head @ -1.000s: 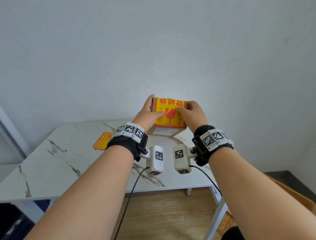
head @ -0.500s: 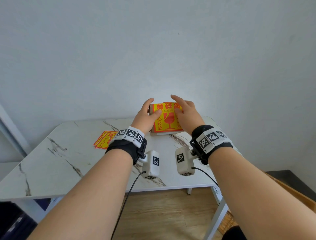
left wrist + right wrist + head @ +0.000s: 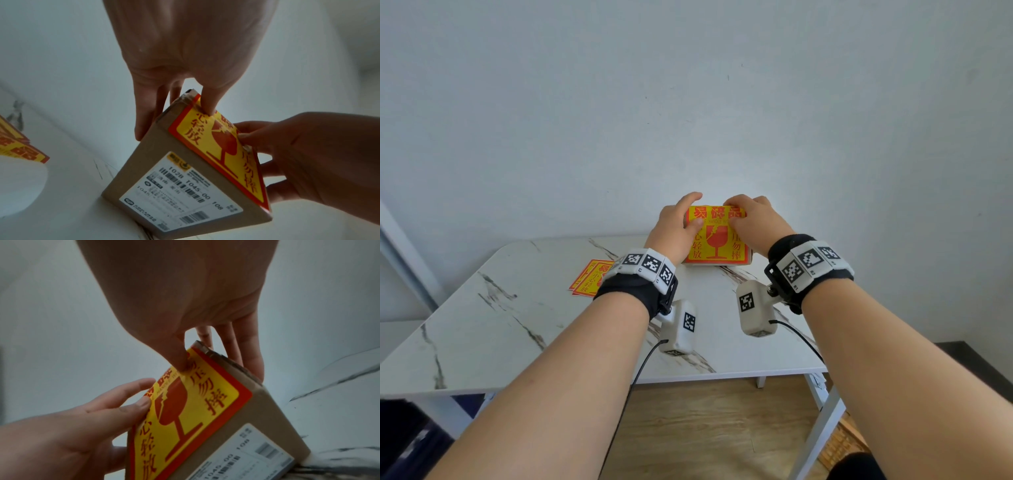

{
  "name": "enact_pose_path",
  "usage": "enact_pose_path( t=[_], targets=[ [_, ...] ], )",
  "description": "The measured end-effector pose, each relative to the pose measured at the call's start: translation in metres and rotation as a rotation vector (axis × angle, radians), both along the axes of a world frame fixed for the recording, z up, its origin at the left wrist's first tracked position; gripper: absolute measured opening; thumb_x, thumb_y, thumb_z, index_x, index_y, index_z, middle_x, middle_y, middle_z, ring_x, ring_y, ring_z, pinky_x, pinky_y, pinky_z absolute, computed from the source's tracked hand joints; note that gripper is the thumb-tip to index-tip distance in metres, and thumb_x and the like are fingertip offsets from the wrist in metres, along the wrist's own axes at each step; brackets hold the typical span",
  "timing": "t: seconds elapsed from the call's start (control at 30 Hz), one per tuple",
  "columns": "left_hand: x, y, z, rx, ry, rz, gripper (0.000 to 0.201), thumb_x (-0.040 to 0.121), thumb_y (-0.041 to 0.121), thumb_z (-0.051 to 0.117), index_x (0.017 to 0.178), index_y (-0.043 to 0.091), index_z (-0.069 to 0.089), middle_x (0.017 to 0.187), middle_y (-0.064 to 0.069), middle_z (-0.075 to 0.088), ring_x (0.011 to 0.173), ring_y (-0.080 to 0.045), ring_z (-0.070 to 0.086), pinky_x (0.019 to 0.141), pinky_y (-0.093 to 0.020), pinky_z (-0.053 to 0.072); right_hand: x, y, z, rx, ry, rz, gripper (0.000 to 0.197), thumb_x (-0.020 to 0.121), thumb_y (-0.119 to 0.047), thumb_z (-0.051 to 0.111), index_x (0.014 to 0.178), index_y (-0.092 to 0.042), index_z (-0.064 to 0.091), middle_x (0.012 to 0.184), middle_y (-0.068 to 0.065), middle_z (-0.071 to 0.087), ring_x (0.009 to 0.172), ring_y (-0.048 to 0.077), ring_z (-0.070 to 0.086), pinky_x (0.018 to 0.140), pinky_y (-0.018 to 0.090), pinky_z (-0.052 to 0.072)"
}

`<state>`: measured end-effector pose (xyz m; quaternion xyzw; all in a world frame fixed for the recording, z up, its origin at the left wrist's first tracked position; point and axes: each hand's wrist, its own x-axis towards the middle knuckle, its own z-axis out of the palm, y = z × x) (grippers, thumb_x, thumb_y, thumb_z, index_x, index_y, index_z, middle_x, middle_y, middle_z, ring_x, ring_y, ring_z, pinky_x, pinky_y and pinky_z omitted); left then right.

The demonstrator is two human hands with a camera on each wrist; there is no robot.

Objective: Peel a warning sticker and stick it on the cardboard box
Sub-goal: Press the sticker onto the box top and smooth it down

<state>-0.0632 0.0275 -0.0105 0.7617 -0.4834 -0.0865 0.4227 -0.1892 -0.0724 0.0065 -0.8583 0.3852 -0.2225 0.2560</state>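
1. Lowered since a second ago: cardboard box [image 3: 749,264], near edge on marble table [image 3: 517,325].
2. Left hand [image 3: 673,230], right hand [image 3: 756,224]: clasping box sides, thumbs pressing warning sticker [image 3: 717,240] on its face.
3. Spare stickers [image 3: 589,278]: left.

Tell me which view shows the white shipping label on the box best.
The left wrist view: the white shipping label faces that camera whole, barcodes and numbers legible, on the cardboard box. The right wrist view catches only a cropped corner. In the head view it is hidden below the warning sticker.

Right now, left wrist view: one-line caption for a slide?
Both hands pressing a yellow warning sticker onto a cardboard box, thumbs on its face, spare stickers nearby.
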Motion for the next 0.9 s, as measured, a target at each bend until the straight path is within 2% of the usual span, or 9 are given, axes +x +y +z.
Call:
enact_pose_path(
  t=[0.2,0.33,0.37,0.47,0.5,0.63,0.77,0.9],
  targets=[
    [0.004,-0.004,0.001,0.124,-0.168,-0.016,0.044,0.102,0.026,0.034,0.143,0.042,0.039,0.133,-0.008,0.045,0.117,-0.025,0.053,0.101,-0.038,0.046,-0.001,-0.001,-0.003,0.04,-0.07,-0.006,0.038,0.095,-0.024,0.043,0.131,-0.032,0.051,0.132,0.005,0.043,0.095,0.025,0.06,0.081,0.034,0.053],
    [0.004,-0.004,0.005,0.13,-0.178,0.008,0.037,0.1,0.03,0.038,0.135,0.038,0.047,0.131,-0.01,0.047,0.112,-0.029,0.058,0.096,-0.041,0.051,-0.003,-0.002,-0.005,0.074,-0.143,0.009,0.039,0.095,-0.025,0.047,0.133,-0.031,0.052,0.127,0.006,0.046,0.087,0.02,0.058,0.07,0.026,0.05],
    [0.004,-0.005,0.006,0.123,-0.163,0.014,0.035,0.099,0.032,0.041,0.133,0.036,0.049,0.128,-0.01,0.049,0.109,-0.03,0.06,0.094,-0.042,0.052,-0.004,-0.002,-0.006,0.086,-0.168,0.008,0.039,0.094,-0.026,0.048,0.133,-0.031,0.052,0.125,0.006,0.049,0.086,0.02,0.06,0.07,0.028,0.051],
    [0.003,-0.002,0.009,0.088,-0.082,0.026,0.033,0.095,0.036,0.05,0.127,0.03,0.053,0.123,-0.011,0.054,0.105,-0.03,0.064,0.089,-0.045,0.055,-0.008,-0.001,-0.008,0.139,-0.249,0.004,0.037,0.093,-0.026,0.052,0.13,-0.028,0.054,0.11,0.002,0.057,0.085,0.021,0.064,0.081,0.041,0.058],
    [0.003,-0.002,0.01,0.076,-0.072,0.027,0.034,0.095,0.036,0.05,0.128,0.029,0.052,0.123,-0.011,0.054,0.105,-0.03,0.063,0.089,-0.045,0.055,-0.01,-0.002,-0.009,0.145,-0.26,-0.003,0.037,0.094,-0.026,0.052,0.13,-0.028,0.053,0.106,0.0,0.058,0.084,0.02,0.063,0.083,0.042,0.057],
    [0.002,0.002,0.011,-0.003,0.055,0.052,0.04,0.097,0.033,0.048,0.136,0.025,0.048,0.135,-0.008,0.055,0.119,-0.029,0.058,0.094,-0.049,0.053,-0.012,-0.004,-0.01,0.113,-0.271,-0.044,0.041,0.095,-0.03,0.05,0.136,-0.031,0.049,0.114,0.002,0.059,0.087,0.018,0.061,0.081,0.033,0.053],
    [0.001,0.005,0.012,-0.091,0.27,0.081,0.042,0.097,0.03,0.051,0.138,0.025,0.046,0.13,-0.008,0.059,0.112,-0.029,0.063,0.083,-0.051,0.058,-0.009,-0.003,-0.011,0.102,-0.31,-0.063,0.047,0.094,-0.045,0.045,0.141,-0.044,0.041,0.122,0.004,0.058,0.096,0.02,0.064,0.087,0.039,0.054],
    [-0.002,0.008,0.005,-0.086,0.258,0.056,0.051,0.093,0.036,0.054,0.142,0.036,0.039,0.129,-0.005,0.061,0.11,-0.027,0.066,0.092,-0.047,0.055,-0.007,-0.001,-0.013,0.097,-0.298,-0.083,0.047,0.094,-0.049,0.042,0.14,-0.046,0.039,0.119,0.006,0.059,0.093,0.021,0.066,0.086,0.041,0.056]
  ],
)
